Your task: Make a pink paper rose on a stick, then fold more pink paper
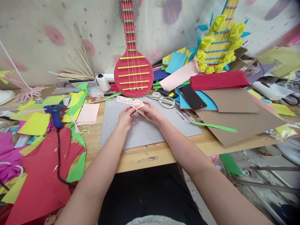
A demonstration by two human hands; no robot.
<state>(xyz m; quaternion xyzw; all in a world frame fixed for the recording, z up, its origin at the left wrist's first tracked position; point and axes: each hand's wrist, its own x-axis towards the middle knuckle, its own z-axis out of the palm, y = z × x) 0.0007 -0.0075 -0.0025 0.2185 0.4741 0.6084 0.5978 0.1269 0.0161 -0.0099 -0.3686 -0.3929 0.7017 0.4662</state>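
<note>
Over the grey cutting mat (138, 134) my two hands come together around a small pale pink crepe-paper flower (137, 103) on a thin wooden stick (144, 116). My left hand (126, 118) pinches the paper from the left side. My right hand (152, 113) has its fingers closed on the flower and stick, which slants down to the right. A loose pink paper strip (124, 99) lies just behind the left hand. Left of the mat rests a stack of pale pink paper pieces (88, 113). Scissors with white handles (167, 102) lie behind my right hand.
A red paper banjo (133, 75) leans on the wall, a yellow flowered instrument (217, 47) to its right. A blue glue gun (55, 114) with a trailing cord sits among paper scraps at left. A phone (192, 97) and brown cardboard (236, 122) occupy the right.
</note>
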